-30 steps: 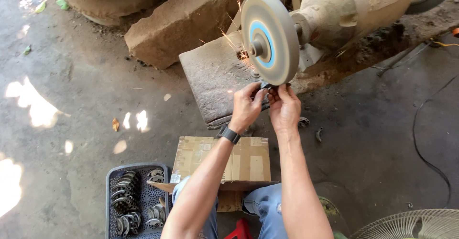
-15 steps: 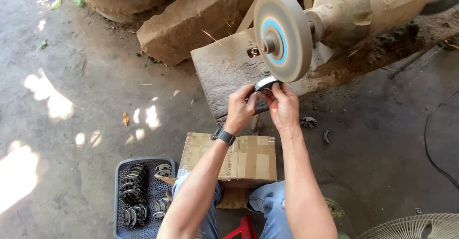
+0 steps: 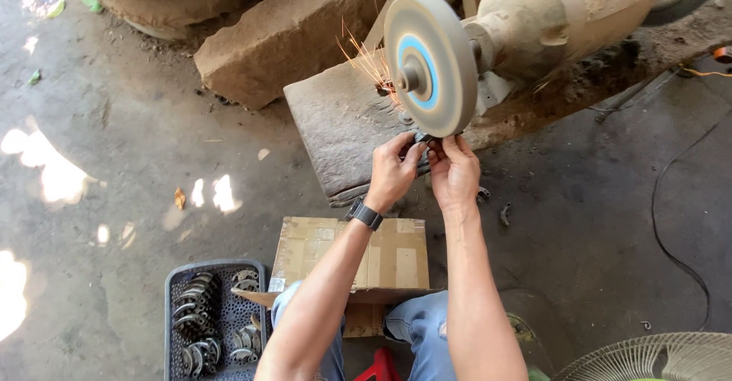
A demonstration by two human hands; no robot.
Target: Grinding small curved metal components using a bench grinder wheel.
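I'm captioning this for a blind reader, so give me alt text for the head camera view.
Both hands, left hand and right hand, press a small metal piece against the lower edge of a spinning grinding wheel, throwing orange sparks. Below the arms sit a cardboard box and a dark crate holding curved metal parts on a concrete floor.

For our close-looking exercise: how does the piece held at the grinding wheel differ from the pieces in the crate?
The held piece is single, gripped by the left hand and right hand against the grinding wheel, with sparks flying. The crate pieces are many, lying loose in the dark crate, untouched. Both look like metal; the held piece's shape is mostly hidden.
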